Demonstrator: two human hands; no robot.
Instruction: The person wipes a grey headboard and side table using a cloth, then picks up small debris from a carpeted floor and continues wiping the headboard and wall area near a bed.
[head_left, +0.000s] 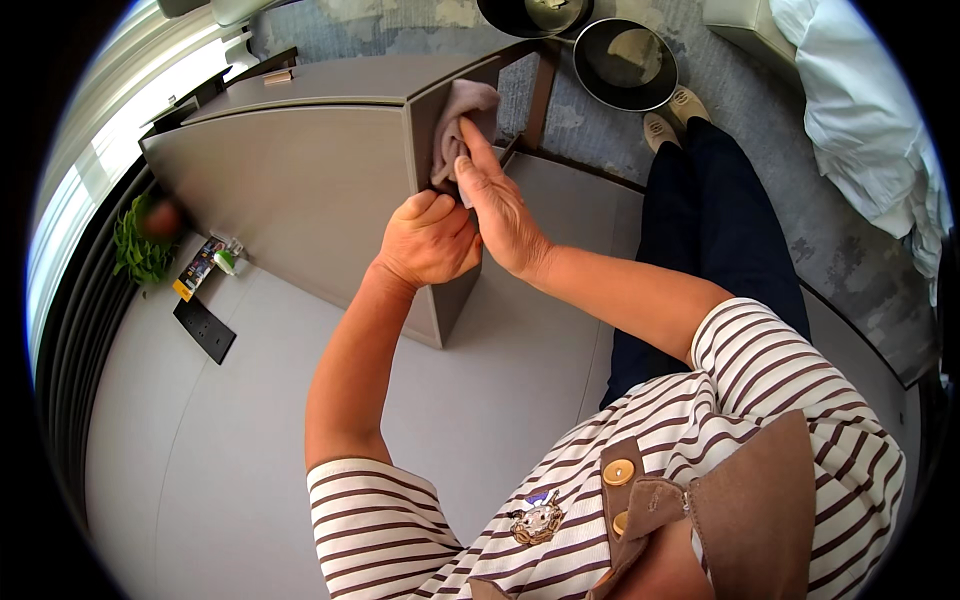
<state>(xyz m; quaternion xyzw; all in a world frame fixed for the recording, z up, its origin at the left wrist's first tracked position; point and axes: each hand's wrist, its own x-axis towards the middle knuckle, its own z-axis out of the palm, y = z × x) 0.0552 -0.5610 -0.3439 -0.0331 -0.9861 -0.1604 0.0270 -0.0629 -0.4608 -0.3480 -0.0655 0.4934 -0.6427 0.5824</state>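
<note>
My right hand (502, 202) presses a folded greyish-pink cloth (457, 124) against the narrow end face of a taupe cabinet (300, 195), with part of the cloth between thumb and fingers. Just left of it and lower in the view, my left hand (431, 240) is curled into a fist at the cabinet's edge, near the cloth's lower end. What lies inside that fist is hidden. The cabinet's broad panel stretches to the left, and a small metallic handle (277, 77) shows on its other face.
A pale grey surface (300, 420) spreads below the cabinet. Leafy greenery (142, 247), a small green-and-white item (224, 261) and a black socket panel (205, 330) are at left. Round black containers (626, 64) stand on the carpet near my feet. White bedding (862, 112) is at right.
</note>
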